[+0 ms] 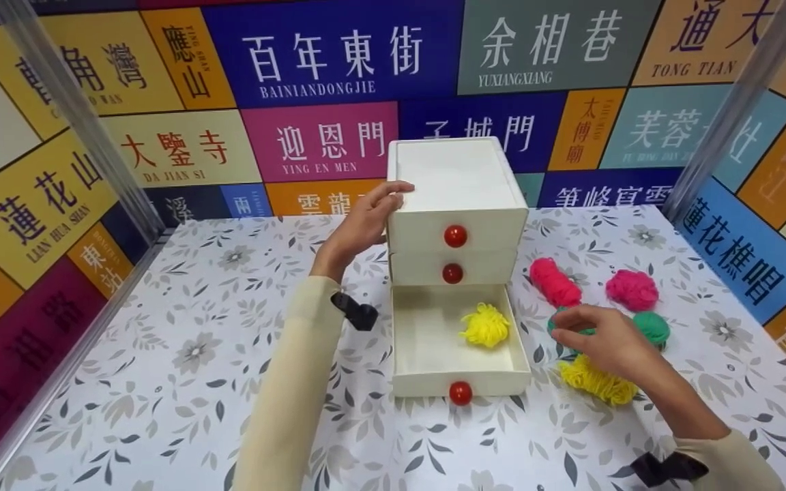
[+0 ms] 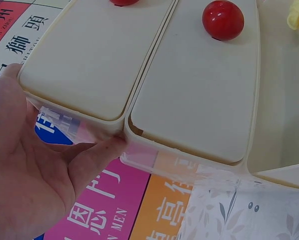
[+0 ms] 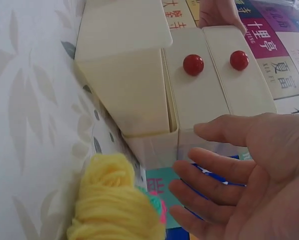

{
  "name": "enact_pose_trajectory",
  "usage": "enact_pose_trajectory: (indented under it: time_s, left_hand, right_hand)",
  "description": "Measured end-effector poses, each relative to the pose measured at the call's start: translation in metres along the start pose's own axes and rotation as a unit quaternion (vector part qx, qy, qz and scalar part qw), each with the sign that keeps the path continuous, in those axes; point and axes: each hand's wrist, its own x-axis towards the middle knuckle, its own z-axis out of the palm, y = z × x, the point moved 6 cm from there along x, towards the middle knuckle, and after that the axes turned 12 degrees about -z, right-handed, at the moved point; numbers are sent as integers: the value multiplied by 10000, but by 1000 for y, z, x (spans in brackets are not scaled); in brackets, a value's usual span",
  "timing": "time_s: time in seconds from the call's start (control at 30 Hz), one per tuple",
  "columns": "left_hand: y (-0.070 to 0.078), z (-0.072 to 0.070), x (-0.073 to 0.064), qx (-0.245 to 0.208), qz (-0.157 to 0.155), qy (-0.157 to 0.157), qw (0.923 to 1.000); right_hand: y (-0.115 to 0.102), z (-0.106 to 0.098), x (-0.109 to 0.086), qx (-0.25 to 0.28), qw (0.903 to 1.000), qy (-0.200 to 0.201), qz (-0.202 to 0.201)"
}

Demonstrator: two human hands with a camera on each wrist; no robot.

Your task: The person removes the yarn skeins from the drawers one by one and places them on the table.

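Note:
A white drawer cabinet (image 1: 458, 177) with red round knobs stands mid-table. Its bottom drawer (image 1: 427, 334) is pulled out, with a yellow yarn ball (image 1: 486, 326) inside; the upper drawers are shut. My left hand (image 1: 366, 221) holds the cabinet's upper left edge, fingers over the top and thumb (image 2: 97, 157) against the side. To the right of the drawer, my right hand (image 1: 604, 341) hovers with loosely bent, spread fingers and an empty palm (image 3: 259, 185). Below it lies a yellow yarn skein (image 1: 598, 380), and green yarn (image 1: 652, 329) is partly hidden behind the hand.
A red-pink yarn skein (image 1: 555, 281) and a magenta yarn ball (image 1: 632, 289) lie right of the cabinet. Under everything is a floral tablecloth (image 1: 181, 389). Colourful sign panels (image 1: 325, 54) enclose the back and sides, with clear posts (image 1: 727, 109) at the corners.

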Motion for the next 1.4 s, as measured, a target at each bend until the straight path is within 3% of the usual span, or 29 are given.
enact_pose_trajectory:
  time_s: [0.53,0.87,1.07,1.4]
  left_hand:
    - [1,2,2,78,30,47,10000]
    - [0,1,1,29,47,44,10000]
    - [-2,1,2,12,-8,14,10000]
    - [0,-1,0,15,47,68,10000]
  right_hand:
    - [-47,22,22,767,9934,-18,-852]
    - [-59,38,35,470,9937,-181,-1001]
    - [-68,43,41,201,9944,-33,-1032]
    - [-80,60,57,-328,9870,-417,-1519]
